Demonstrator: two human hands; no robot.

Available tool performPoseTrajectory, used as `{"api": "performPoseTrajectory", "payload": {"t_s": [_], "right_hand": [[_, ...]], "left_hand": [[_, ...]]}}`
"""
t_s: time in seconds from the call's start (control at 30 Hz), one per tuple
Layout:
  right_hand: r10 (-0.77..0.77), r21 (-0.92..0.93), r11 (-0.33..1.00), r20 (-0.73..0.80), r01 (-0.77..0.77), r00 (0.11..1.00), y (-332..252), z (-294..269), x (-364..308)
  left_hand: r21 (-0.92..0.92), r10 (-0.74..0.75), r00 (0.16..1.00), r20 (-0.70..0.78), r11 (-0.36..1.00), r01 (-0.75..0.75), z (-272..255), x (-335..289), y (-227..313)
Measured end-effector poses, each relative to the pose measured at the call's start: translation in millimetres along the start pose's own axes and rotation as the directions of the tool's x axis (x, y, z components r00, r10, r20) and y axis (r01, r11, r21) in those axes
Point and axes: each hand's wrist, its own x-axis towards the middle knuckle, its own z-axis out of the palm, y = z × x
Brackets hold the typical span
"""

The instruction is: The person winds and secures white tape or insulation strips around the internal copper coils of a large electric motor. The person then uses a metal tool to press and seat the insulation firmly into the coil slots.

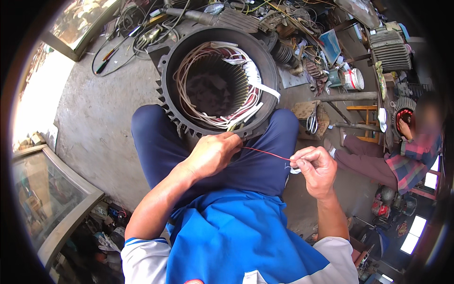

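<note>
Between my knees stands a dark motor housing [169, 87] with cooling fins. A ring of copper-coloured wire coils with white sleeves [182, 102] lines its bore, and white tape [267, 90] binds the right side. My left hand [216, 154] is closed at the near rim, fingers on a thin red wire [267, 153]; its fingertips are partly hidden. The wire runs fairly straight across to my right hand [315, 169], which pinches its other end over my right knee. A small white bit [294, 170] shows below the right fingertips; I cannot tell what it is.
Scissors [312, 123] lie on a wooden block [302, 111] to the right. Beyond the housing are cables [158, 40] and a scrap heap. A white bucket [353, 79] stands farther right. Another person [402, 151] sits at far right, a hand at another motor. A glass-panelled frame [56, 199] is at left.
</note>
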Motion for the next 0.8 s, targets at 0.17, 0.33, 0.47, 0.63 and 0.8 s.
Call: {"api": "performPoseTrajectory", "payload": {"t_s": [0.17, 0.33, 0.47, 0.63, 0.8], "right_hand": [[-0.114, -0.234, 0.966, -0.022, 0.106, 0.993, -6.8, 1.0, 29.8], [-0.443, -0.817, 0.331, 0.307, 0.472, 0.842, 11.5, -10.4, 101.5], [-0.342, -0.795, 0.046, 0.557, 0.605, 0.757, 41.1, -12.5, 143.3], [-0.224, -0.759, -0.012, 0.637, 0.651, 0.738, 69.3, 4.1, 169.4], [-0.256, -0.815, 0.05, 0.548, 0.577, 0.797, 113.8, 16.3, 175.6]], "left_hand": [[-0.156, -0.106, 0.979, -0.171, 0.985, 0.08, -9.8, 8.2, -29.8], [-0.14, -0.14, 0.955, -0.263, 0.984, 0.106, -4.6, 14.5, -36.3], [-0.048, -0.02, 0.948, -0.319, 0.999, 0.005, 1.4, 10.8, -46.3], [-0.088, 0.016, 0.93, -0.367, 0.995, -0.052, 2.2, 12.0, -50.2], [-0.077, 0.034, 0.924, -0.382, 0.995, -0.069, 2.9, 11.4, -52.1]]}}
